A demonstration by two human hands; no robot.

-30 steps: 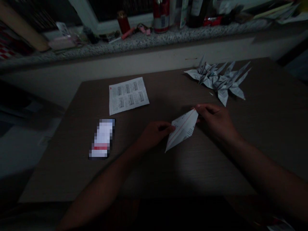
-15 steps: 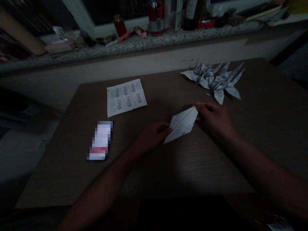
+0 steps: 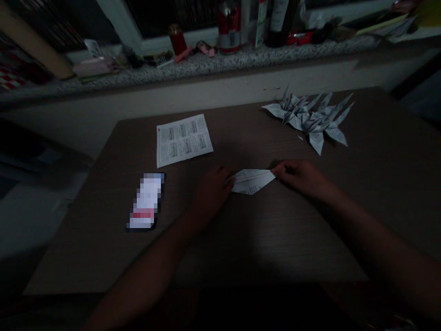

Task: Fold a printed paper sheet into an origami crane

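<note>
A folded piece of white printed paper [image 3: 252,180] lies low on the dark wooden table [image 3: 241,239], narrow and pointed at both ends. My left hand [image 3: 212,189] pinches its left tip with closed fingers. My right hand [image 3: 299,176] pinches its right tip, fingers closed too. The room is dim and finger detail is faint.
A flat printed sheet [image 3: 183,139] lies behind my left hand. A phone [image 3: 146,200] with a lit screen sits at the left. Several folded paper cranes [image 3: 310,117] are piled at the back right. A stone ledge [image 3: 206,64] beyond the table carries cans, bottles and clutter.
The folded paper stood tilted up as a wide kite shape between my hands; now it is turned down and lies flatter and narrower on the table. Both hands have lowered with it.
</note>
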